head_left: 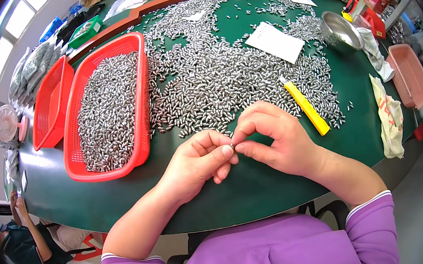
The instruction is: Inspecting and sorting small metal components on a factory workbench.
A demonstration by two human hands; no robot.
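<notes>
My left hand [201,159] and my right hand [274,135] meet at the near side of the table, fingertips pinched together. Between them is a tiny metal piece [232,146], mostly covered by the fingers; its exact kind is too small to make out. Just beyond my hands spreads a wide heap of small silvery, bullet-shaped metal parts [216,79]. A yellow utility knife [306,108] lies at the heap's right edge, beyond my right hand. To the left, a red plastic basket [146,103] holds many more of the same parts.
A second red basket [53,105] stands farther left. White paper [275,42] lies on the heap. At the right are a metal bowl [341,31], a cloth bag [389,117] and a pink bin [408,75]. Another person [28,241] sits at the table's left.
</notes>
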